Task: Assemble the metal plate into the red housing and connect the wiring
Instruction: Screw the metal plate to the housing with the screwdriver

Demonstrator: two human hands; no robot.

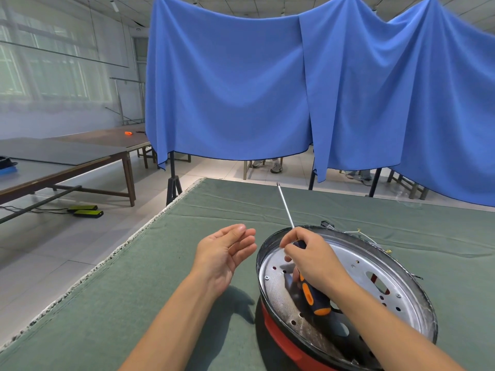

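The round perforated silver metal plate point(356, 274) already sits inside the red plastic housing with the black rim point(284, 341), which rests on the green cloth-covered table point(134, 290) at its near right part. One screw point(266, 277) shows at the plate's left edge; several other holes look unfilled, so fastening seems only partly done. Thin wires with yellow tips point(375, 241) trail loose on the cloth just beyond the housing's far rim, so the wiring appears still to be connected, though that area is small and hard to read. The right hand point(310, 257) grips the screwdriver with the orange and dark blue handle point(312, 295) near where the shaft meets the handle, its tip pointing up and away toward the far side, not yet set on any screw. The left hand point(226, 253) hovers relaxed with fingers straight, palm turned inward, holding nothing, just left of the housing. The table's left edge runs diagonally well apart from the housing, leaving bare cloth to the left and far side; the near side is crowded by both forearms.
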